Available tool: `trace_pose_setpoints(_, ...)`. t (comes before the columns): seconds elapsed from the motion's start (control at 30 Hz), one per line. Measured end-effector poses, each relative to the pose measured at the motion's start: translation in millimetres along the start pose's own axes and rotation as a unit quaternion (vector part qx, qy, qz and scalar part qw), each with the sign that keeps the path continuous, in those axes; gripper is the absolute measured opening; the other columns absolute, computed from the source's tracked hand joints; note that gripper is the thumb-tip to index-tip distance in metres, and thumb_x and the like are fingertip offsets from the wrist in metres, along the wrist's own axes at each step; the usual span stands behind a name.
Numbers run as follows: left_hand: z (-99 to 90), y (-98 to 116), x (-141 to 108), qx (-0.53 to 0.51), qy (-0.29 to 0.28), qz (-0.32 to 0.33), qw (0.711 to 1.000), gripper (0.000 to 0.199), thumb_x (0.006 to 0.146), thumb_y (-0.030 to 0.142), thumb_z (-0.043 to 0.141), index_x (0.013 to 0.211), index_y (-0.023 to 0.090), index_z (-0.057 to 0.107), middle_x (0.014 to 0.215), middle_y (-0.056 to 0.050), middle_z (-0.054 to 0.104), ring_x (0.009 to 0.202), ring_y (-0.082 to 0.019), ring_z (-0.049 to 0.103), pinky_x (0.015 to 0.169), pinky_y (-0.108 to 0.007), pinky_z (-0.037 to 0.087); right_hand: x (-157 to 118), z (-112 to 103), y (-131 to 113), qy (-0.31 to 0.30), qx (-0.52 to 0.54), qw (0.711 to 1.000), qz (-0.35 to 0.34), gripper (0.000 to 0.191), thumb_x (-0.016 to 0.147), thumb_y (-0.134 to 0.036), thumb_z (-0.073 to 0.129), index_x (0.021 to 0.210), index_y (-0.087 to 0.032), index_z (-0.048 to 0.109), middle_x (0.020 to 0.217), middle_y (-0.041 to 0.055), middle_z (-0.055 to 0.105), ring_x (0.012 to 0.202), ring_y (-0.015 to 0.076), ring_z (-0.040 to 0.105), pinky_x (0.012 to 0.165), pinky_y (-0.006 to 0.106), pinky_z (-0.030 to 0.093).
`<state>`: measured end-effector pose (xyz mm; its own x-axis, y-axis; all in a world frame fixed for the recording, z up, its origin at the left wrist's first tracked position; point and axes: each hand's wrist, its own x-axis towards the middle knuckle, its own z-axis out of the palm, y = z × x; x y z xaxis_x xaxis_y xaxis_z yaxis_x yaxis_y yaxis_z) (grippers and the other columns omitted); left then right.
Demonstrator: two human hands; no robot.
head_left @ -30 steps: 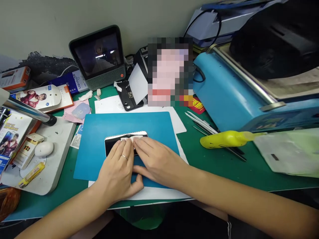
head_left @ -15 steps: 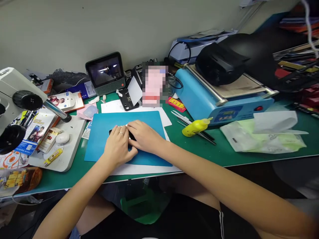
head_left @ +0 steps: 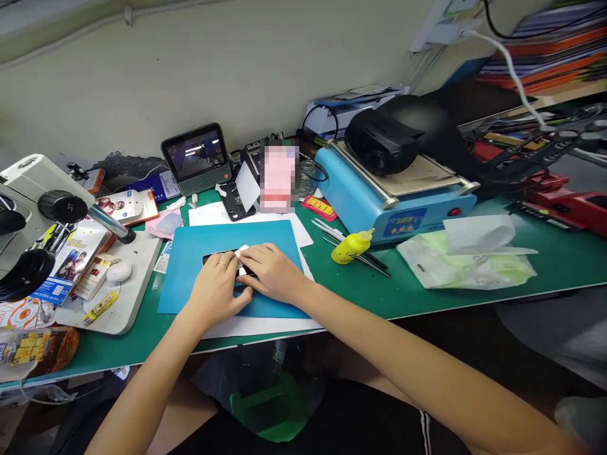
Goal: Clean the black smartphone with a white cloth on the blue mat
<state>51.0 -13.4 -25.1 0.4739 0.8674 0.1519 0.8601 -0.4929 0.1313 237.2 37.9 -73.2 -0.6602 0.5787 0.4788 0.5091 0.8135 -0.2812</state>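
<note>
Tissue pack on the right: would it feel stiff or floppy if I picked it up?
The tissue pack is probably floppy, as its thin wrapper looks creased. Likely light, too. The loose sheet sticking out might flap or pull free.

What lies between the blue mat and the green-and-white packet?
White paper, slim tools and a yellow bottle lie between mat and packet, in the head view.

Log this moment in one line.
left hand: on phone | right hand: at white piece over phone | phone: on blue mat | yellow bottle: right of mat
</note>
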Motion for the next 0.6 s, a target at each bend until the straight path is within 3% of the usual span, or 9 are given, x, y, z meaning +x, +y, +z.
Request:
trace_pose_setpoints(0.27,16.0,6,-9,0.016,0.021,-0.028,0.999,0.055,0.104,0.042,0.056,0.149,0.011,0.052,0.152,-0.023,0.06,0.144,-0.039,0.054,0.124,-0.063,0.038,-1,-3,4,0.025,0.005,0.999,0.035,0.029,0.11,-0.032,0.053,0.107,-0.012,0.074,0.109,0.0143,0.08,0.103,0.0266,0.069,0.092,0.043,0.047)
trace_pose_setpoints(0.47,17.8,12,-3,0.052,0.01,-0.05,0.997,0.05,0.106,0.054,0.054,0.141,0.018,0.059,0.144,-0.019,0.063,0.132,-0.036,0.058,0.12,-0.06,0.04,-2,-3,15,0.067,0.072,0.995,0.032,0.02,0.104,-0.021,0.059,0.092,-0.021,0.075,0.104,0.0075,0.081,0.106,0.0257,0.067,0.092,0.043,0.045)
trace_pose_setpoints(0.6,17.6,9,-7,0.097,0.019,-0.069,0.993,0.052,0.108,0.055,0.049,0.143,0.018,0.059,0.145,-0.02,0.063,0.134,-0.037,0.057,0.124,-0.061,0.035,-2,-3,31,0.128,0.126,0.978,0.11,0.026,0.103,-0.021,0.056,0.085,-0.023,0.074,0.098,0.0069,0.081,0.102,0.0268,0.066,0.092,0.046,0.049)
